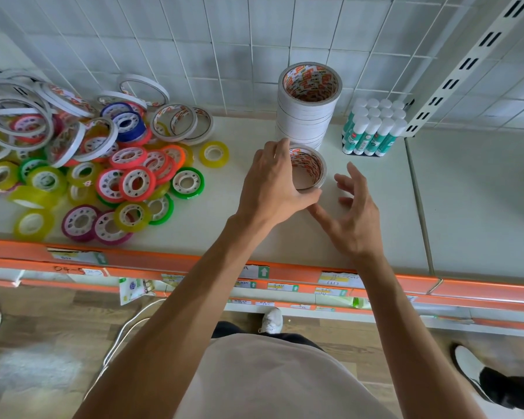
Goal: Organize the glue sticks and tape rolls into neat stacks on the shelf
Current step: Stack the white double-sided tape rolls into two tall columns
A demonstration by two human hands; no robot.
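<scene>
Left hand (273,182) curls around the short tape stack (307,169), core axis upright; spread right hand (353,213) hovers at its four o'clock, empty.

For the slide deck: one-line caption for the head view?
Left hand grips a short tape stack beside the tall stack; right hand open.

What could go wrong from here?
1. The tall stack of white rolls stands right behind the short stack the left hand grips; a bump could topple it.
2. If it falls right, it may hit the glue sticks.
3. The open right hand steadies nothing yet.
</scene>
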